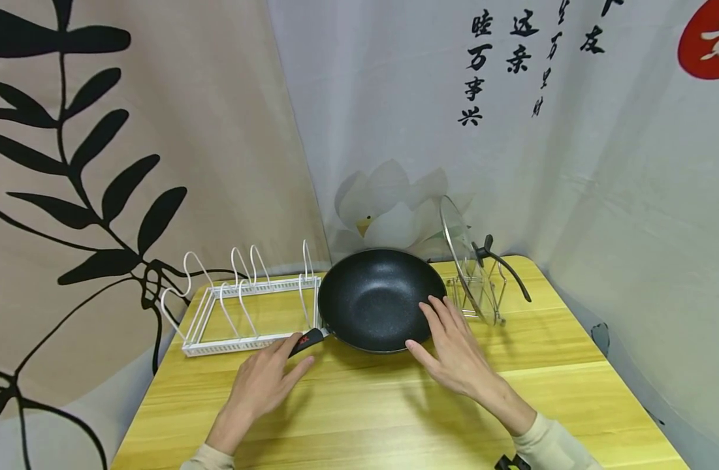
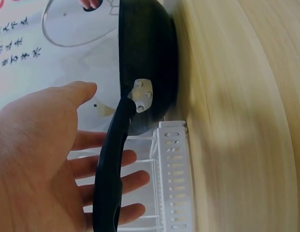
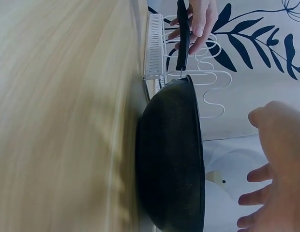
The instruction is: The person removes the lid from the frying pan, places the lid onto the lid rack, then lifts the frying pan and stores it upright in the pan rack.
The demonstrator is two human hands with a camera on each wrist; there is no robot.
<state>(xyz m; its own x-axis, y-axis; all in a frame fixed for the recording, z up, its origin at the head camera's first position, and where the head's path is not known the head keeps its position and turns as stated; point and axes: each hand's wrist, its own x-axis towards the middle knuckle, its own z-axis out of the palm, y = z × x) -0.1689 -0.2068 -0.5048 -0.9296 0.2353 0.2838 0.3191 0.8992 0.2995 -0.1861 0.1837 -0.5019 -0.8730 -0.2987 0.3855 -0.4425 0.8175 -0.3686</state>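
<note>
A black wok (image 1: 383, 303) sits upright on the wooden table, its handle (image 1: 307, 341) pointing front left. My left hand (image 1: 264, 384) is at that handle with the thumb spread away. In the left wrist view, the fingers (image 2: 133, 181) extend loosely behind the handle without closing round it. My right hand (image 1: 456, 349) hovers at the wok's right rim, fingers spread and pointing over it. The right wrist view shows the right-hand fingers (image 3: 256, 195) held apart from the wok's side (image 3: 172, 154), gripping nothing.
A white dish rack (image 1: 236, 344) with curved wire dividers stands left of the wok, close to it. On the right, a glass lid (image 1: 466, 267) with a black handle leans upright in a metal wire stand (image 1: 500, 320). A printed curtain (image 1: 394, 98) hangs behind the table.
</note>
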